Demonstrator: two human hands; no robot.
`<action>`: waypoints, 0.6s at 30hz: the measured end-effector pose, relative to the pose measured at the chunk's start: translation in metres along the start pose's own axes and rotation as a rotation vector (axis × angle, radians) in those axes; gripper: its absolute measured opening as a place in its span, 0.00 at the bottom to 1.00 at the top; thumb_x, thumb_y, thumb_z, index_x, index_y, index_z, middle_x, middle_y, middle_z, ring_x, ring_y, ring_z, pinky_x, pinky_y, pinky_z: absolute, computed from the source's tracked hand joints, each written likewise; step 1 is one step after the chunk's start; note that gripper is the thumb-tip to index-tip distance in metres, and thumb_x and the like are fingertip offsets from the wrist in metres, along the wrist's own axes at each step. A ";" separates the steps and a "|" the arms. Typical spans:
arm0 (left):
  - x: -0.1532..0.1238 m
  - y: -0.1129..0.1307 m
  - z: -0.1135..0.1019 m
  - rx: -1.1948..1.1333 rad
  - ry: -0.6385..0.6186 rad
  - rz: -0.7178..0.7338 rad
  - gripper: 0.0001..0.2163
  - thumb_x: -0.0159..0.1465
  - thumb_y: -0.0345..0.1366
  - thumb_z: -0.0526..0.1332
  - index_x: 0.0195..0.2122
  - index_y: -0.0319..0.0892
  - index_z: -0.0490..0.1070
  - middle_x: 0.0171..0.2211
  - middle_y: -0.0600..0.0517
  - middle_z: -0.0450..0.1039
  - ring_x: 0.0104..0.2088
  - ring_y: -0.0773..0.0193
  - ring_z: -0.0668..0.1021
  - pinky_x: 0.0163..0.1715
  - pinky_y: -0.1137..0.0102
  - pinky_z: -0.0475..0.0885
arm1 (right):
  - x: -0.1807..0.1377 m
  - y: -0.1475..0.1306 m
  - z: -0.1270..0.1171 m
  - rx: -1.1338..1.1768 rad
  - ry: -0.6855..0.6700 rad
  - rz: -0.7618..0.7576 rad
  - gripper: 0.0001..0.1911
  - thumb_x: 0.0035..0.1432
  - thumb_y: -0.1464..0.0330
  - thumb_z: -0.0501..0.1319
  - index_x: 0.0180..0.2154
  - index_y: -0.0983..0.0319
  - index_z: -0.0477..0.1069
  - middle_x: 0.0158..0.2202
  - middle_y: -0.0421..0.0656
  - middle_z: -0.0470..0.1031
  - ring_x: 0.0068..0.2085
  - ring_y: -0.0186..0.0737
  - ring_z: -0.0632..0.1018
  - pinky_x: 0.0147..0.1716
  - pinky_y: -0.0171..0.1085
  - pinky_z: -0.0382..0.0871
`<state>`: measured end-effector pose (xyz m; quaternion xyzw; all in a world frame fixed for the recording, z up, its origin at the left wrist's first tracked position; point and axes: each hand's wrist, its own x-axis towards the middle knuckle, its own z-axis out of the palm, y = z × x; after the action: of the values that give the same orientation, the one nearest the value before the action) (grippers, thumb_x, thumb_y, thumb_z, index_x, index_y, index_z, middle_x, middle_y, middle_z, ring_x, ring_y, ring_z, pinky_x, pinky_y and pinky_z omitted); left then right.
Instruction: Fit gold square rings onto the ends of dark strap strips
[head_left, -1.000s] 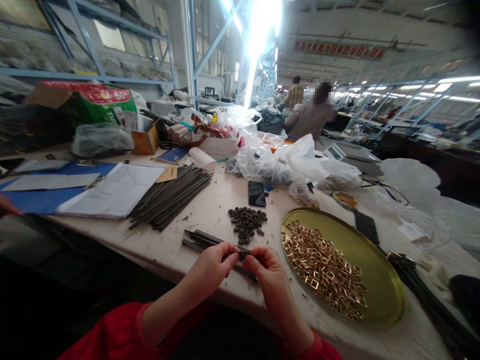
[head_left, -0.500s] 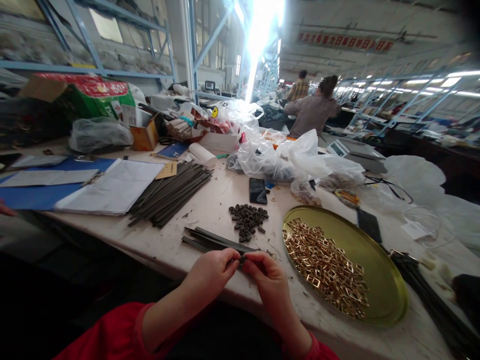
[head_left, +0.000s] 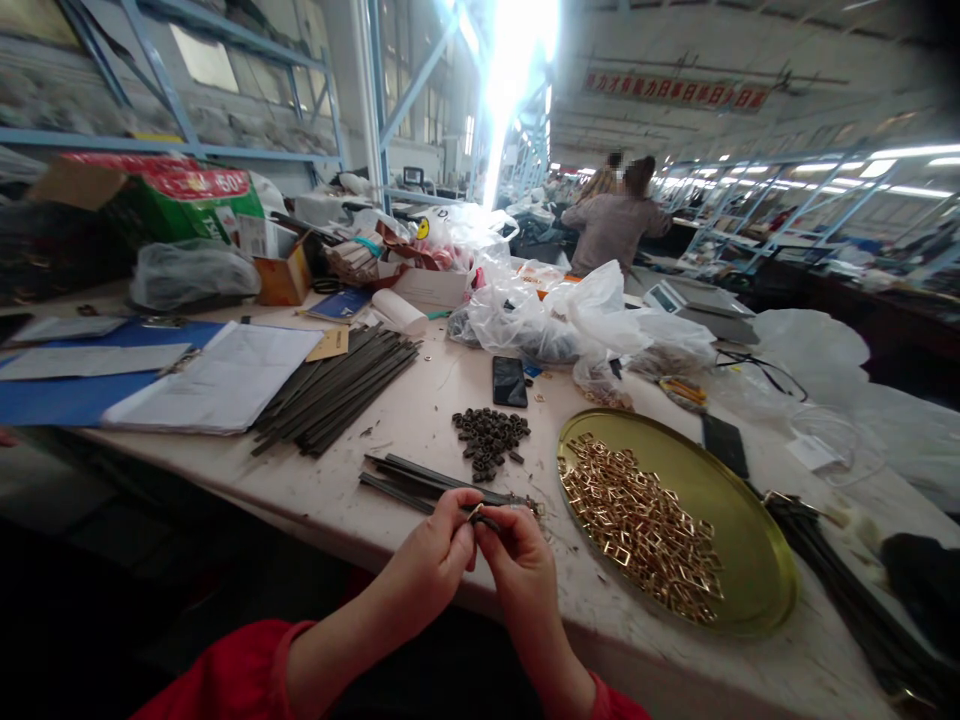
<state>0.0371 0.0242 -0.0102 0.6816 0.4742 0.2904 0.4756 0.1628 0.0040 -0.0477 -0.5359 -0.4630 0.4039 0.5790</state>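
Where your two hands meet at the near edge of the counter (head_left: 420,400), your left hand (head_left: 431,560) and your right hand (head_left: 517,565) pinch a small gold buckle (head_left: 475,512) between their fingertips, together with the end of a dark strap (head_left: 491,521); each grip is pressed together on these, though how buckle and strap join is too small to tell. Your hands hover just above the counter's edge, red sleeves showing at both forearms.

Just beyond your fingers lies a short bundle of dark strips (head_left: 420,480), flat on the counter and running left to right. Behind it sits a little heap of dark loops (head_left: 487,440), and further back a black phone (head_left: 510,381) lies face down.

To your right, a round brass tray (head_left: 750,540) holds a spread of gold buckles (head_left: 637,525), piled mostly on its left half. A longer sheaf of dark strips (head_left: 337,390) lies to your left, touching a stack of papers (head_left: 217,380) on blue folders. Clear plastic bags (head_left: 555,320) crowd the middle of the counter, with a green and red carton (head_left: 165,200) at the far left. More dark straps (head_left: 847,590) trail off the counter's right end. A person (head_left: 615,225) stands with their back to you at a far bench
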 end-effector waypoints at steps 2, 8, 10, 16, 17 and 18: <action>-0.002 0.000 0.000 -0.017 -0.015 -0.011 0.15 0.60 0.30 0.45 0.48 0.38 0.56 0.23 0.57 0.64 0.26 0.66 0.70 0.30 0.71 0.64 | -0.005 -0.002 -0.001 -0.097 -0.019 -0.109 0.10 0.53 0.63 0.59 0.35 0.59 0.74 0.33 0.42 0.69 0.36 0.39 0.71 0.37 0.38 0.66; -0.008 0.004 -0.004 -0.044 -0.096 0.052 0.16 0.61 0.30 0.46 0.51 0.41 0.54 0.29 0.54 0.68 0.29 0.67 0.69 0.34 0.71 0.65 | -0.005 -0.008 -0.008 0.081 -0.017 0.076 0.12 0.53 0.59 0.60 0.35 0.59 0.73 0.32 0.41 0.70 0.34 0.38 0.71 0.34 0.37 0.66; -0.009 0.002 -0.005 -0.073 -0.146 0.064 0.16 0.62 0.30 0.46 0.51 0.42 0.54 0.34 0.52 0.69 0.31 0.67 0.70 0.36 0.71 0.66 | -0.005 -0.008 -0.008 0.257 -0.111 0.249 0.17 0.49 0.60 0.63 0.42 0.58 0.70 0.37 0.42 0.72 0.36 0.39 0.73 0.35 0.37 0.67; -0.006 -0.010 -0.005 -0.152 -0.178 0.005 0.18 0.61 0.30 0.48 0.54 0.42 0.52 0.42 0.50 0.69 0.35 0.67 0.72 0.38 0.71 0.67 | -0.010 -0.006 -0.006 0.315 -0.313 0.381 0.20 0.51 0.58 0.61 0.45 0.57 0.71 0.44 0.43 0.75 0.45 0.44 0.73 0.44 0.41 0.65; -0.005 -0.012 -0.005 -0.144 -0.165 -0.036 0.19 0.61 0.31 0.48 0.54 0.42 0.51 0.39 0.50 0.70 0.31 0.68 0.72 0.35 0.72 0.67 | -0.011 -0.005 -0.005 0.271 -0.296 0.353 0.20 0.51 0.57 0.61 0.45 0.57 0.72 0.44 0.43 0.75 0.46 0.45 0.72 0.46 0.43 0.64; -0.004 -0.013 -0.005 -0.137 -0.150 -0.079 0.20 0.61 0.31 0.48 0.55 0.42 0.50 0.37 0.51 0.71 0.29 0.68 0.72 0.32 0.72 0.67 | -0.012 -0.005 -0.004 0.229 -0.280 0.315 0.19 0.51 0.57 0.61 0.44 0.57 0.72 0.45 0.43 0.75 0.48 0.46 0.72 0.48 0.44 0.62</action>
<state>0.0270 0.0235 -0.0199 0.6482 0.4428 0.2513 0.5662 0.1633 -0.0085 -0.0443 -0.4714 -0.4006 0.6093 0.4960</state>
